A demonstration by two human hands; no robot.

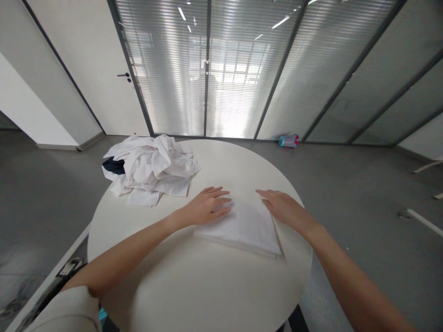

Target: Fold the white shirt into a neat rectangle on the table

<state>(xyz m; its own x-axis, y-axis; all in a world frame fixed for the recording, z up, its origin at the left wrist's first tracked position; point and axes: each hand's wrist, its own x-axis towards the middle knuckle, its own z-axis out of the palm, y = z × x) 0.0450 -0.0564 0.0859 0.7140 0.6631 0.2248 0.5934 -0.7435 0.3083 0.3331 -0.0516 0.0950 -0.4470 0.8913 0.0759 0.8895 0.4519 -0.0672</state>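
Observation:
A white folded cloth (247,226) lies flat on the round white table (194,286), its near edge showing stacked layers. My left hand (209,206) rests on the cloth's left side, fingers spread and stretched toward the right. At the far right corner, my right hand (278,205) touches the cloth's edge, with its index finger stretched out and the thumb side lower. Some of the right hand's fingers are hidden behind it. Neither hand grips anything that I can see.
A loose heap of white cloths (155,166) sits at the table's far left, with a dark piece (113,165) among them. Beyond the table, a blue and red package (288,141) lies on the floor by the glass partition (235,92). A door (93,64) stands at left.

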